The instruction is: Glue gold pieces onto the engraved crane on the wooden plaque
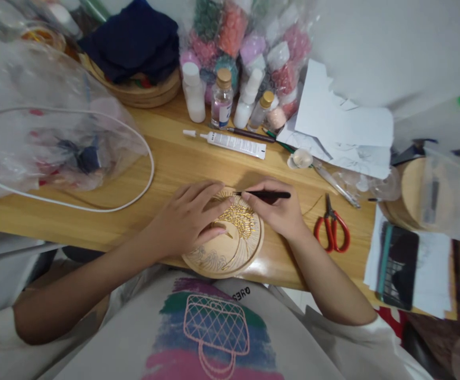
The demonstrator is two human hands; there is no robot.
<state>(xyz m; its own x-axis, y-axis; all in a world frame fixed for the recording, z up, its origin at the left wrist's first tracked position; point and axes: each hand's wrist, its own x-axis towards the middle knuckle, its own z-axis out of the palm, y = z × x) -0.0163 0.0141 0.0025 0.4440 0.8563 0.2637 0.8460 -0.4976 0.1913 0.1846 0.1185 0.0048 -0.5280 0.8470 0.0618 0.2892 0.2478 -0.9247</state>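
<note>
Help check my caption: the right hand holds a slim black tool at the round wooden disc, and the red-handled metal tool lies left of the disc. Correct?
No: in the head view, the red-handled metal tool lies right of the round wooden disc.

A: Where's the camera?
B: On the wearer's head, facing forward and down.
A: How near?
B: Close above the wooden desk [174, 158], printed T-shirt [214, 327] filling the bottom edge.

tube [235, 145] lies behind disc [233, 244]
</note>
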